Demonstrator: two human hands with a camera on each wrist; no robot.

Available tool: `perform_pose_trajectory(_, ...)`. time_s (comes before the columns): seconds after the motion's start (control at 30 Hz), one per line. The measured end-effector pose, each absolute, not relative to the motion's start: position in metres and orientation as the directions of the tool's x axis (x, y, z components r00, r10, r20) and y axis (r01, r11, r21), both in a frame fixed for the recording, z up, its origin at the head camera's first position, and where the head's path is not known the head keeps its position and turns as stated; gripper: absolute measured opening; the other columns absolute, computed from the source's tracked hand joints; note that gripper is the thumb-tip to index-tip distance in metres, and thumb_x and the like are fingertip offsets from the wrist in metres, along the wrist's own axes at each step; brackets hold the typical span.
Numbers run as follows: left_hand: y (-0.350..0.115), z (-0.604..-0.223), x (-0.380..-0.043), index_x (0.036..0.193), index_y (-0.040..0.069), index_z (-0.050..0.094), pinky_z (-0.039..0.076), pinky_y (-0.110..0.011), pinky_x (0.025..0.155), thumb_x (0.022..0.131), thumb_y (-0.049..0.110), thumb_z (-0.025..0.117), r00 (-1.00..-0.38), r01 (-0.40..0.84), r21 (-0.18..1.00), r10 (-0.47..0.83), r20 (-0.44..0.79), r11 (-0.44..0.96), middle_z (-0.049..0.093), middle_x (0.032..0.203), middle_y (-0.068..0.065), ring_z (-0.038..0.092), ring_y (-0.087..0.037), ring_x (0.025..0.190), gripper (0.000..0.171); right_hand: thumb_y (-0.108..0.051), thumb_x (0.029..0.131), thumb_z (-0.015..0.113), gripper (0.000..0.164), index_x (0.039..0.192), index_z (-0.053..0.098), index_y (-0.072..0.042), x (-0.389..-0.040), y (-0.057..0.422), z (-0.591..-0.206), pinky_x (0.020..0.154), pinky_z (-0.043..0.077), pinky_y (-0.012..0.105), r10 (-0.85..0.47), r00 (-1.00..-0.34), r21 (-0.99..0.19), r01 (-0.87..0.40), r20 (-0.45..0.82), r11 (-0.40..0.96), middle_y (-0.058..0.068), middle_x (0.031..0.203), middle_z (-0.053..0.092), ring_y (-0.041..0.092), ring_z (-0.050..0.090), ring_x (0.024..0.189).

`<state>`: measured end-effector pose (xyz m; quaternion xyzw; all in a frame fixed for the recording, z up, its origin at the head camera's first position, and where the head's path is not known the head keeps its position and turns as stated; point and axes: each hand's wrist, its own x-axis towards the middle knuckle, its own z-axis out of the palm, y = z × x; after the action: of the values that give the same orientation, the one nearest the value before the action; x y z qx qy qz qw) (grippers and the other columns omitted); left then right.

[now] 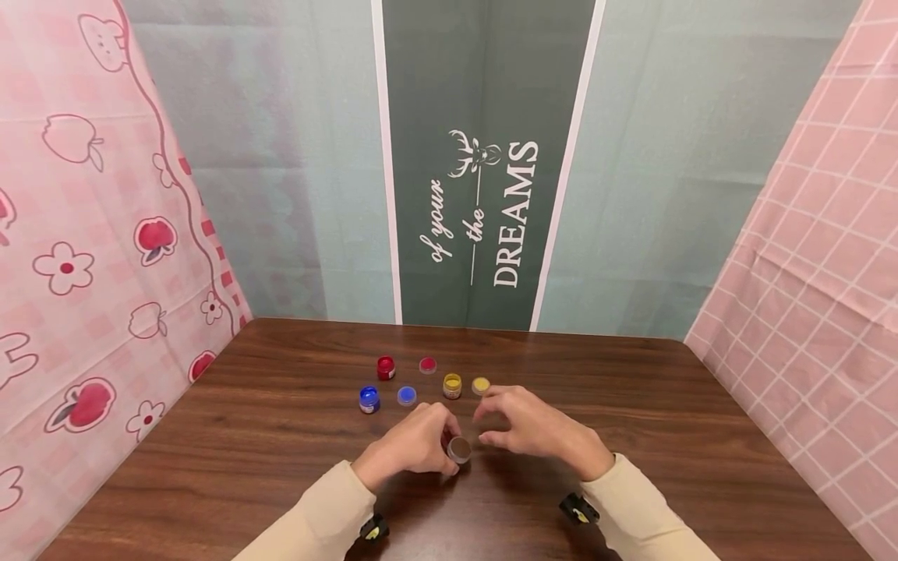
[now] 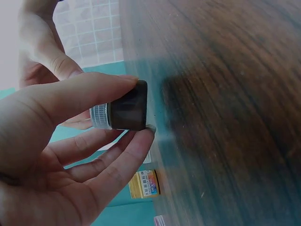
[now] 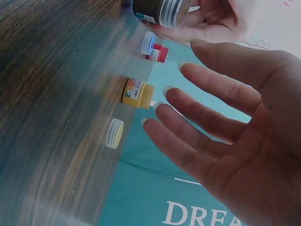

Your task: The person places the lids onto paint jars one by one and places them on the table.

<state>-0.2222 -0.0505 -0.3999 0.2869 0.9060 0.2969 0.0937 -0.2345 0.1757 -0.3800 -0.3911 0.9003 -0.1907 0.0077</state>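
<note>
A small brown paint jar (image 2: 129,109) with a clear ribbed lid (image 1: 459,449) on it is gripped by my left hand (image 1: 414,440), thumb on one side and fingers on the other. In the left wrist view the jar is held close over the table, lid away from it. To the right of the jar, my right hand (image 1: 536,425) holds nothing, its fingers spread and slightly bent. Beyond the right fingertips lies a yellow lid (image 1: 480,386), beside an uncovered yellow paint jar (image 1: 452,386).
Farther left on the brown wooden table (image 1: 631,405) stand an uncovered blue paint jar (image 1: 369,400) and a red one (image 1: 386,368). A blue lid (image 1: 407,396) and a red lid (image 1: 428,365) lie beside them. Hanging cloths line the back and both sides.
</note>
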Motion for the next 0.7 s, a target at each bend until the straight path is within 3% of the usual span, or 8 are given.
perform_pose_trajectory(0.7, -0.0482, -0.4025, -0.2236, 0.089, 0.005, 0.076, 0.05, -0.018, 0.057, 0.069, 0.01, 0.093, -0.815, 0.476, 0.571, 0.579, 0.003, 0.668, 0.071, 0.075, 0.003, 0.055, -0.003, 0.063, 0.028, -0.015, 0.091, 0.077, 0.018, 0.107, 0.076, -0.009, -0.2346, 0.1769, -0.3804, 0.091, 0.057, 0.039, -0.708, -0.701, -0.339, -0.69, 0.091, 0.639, 0.001, 0.109, 0.072, 0.022, 0.069, 0.102)
